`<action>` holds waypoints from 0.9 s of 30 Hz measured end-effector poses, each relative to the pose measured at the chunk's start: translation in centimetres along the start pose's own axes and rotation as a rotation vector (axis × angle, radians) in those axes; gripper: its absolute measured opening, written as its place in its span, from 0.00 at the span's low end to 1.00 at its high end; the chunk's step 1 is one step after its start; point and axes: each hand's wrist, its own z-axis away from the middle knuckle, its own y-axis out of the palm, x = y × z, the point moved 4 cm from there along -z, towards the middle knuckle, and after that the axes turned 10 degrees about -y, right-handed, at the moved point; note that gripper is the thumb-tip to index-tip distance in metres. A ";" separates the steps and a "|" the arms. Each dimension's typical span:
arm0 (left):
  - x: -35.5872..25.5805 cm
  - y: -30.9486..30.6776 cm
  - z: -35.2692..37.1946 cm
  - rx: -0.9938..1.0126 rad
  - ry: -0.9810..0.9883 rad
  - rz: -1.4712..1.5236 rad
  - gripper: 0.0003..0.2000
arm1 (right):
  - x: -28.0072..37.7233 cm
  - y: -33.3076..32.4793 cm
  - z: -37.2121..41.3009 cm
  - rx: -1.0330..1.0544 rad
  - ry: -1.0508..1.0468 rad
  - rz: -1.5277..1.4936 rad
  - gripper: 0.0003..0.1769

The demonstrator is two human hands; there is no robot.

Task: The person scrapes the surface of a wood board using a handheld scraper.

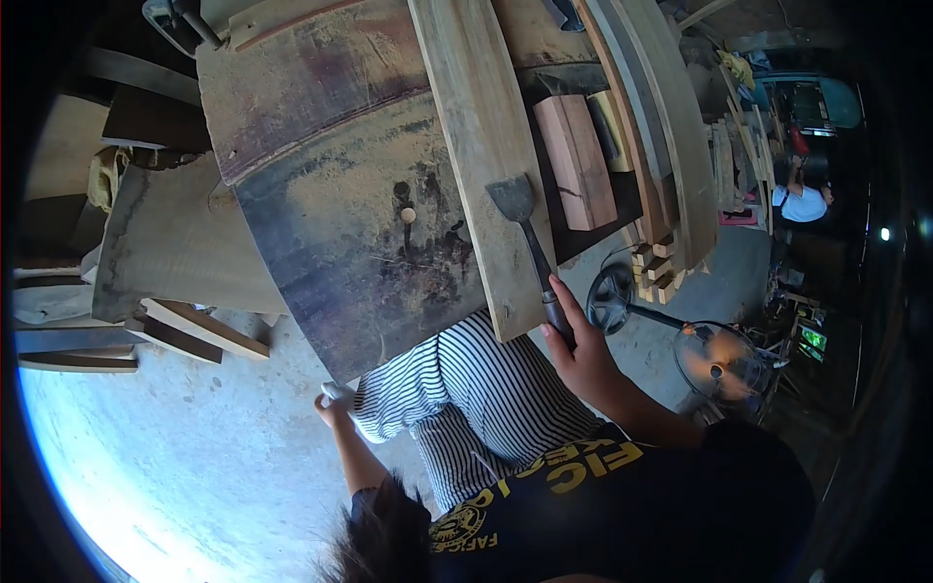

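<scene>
My right hand (583,355) is wrapped round the dark handle of a scraper (530,228), whose flat metal blade rests on a long wooden plank (476,146). The plank lies lengthwise over a dusty worktable (340,233). Down at the left, beside the striped trousers, my left hand (333,408) is closed on a small white cloth or paper (337,393), below the table's near edge. A reddish wood block (575,163) lies just right of the plank.
Long boards (671,126) and stacked wood strips (656,270) stand at the right, with a fan (721,364) beyond. Curved wood pieces (204,328) lie at the left. A person in a white top (803,203) is far right.
</scene>
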 end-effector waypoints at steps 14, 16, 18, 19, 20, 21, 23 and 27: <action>-1.2 4.4 7.9 0.270 0.259 -1.067 0.31 | 0.9 -1.0 0.3 0.039 0.084 -0.011 0.33; -2.5 4.1 9.4 0.326 0.313 -1.217 0.32 | 0.9 -1.5 0.3 0.040 0.055 0.036 0.33; -4.2 3.9 11.0 0.341 0.378 -1.249 0.30 | 1.3 -2.0 0.1 0.063 0.084 0.070 0.33; -5.1 3.7 11.6 0.340 0.411 -1.211 0.29 | 1.7 -2.4 0.0 0.095 0.157 0.075 0.33; -5.8 3.2 12.0 0.328 0.411 -1.224 0.29 | 1.5 -2.5 0.1 0.093 0.163 0.059 0.33; -6.1 3.2 11.7 0.385 0.477 -1.147 0.29 | 1.3 -2.5 0.1 0.066 0.092 0.088 0.33; -6.2 2.5 11.4 0.424 0.539 -1.078 0.29 | 1.7 -2.8 0.1 0.041 0.021 0.099 0.33; -5.9 -0.2 13.6 0.480 0.546 -0.823 0.27 | 0.8 -2.9 -0.1 0.064 0.075 0.117 0.32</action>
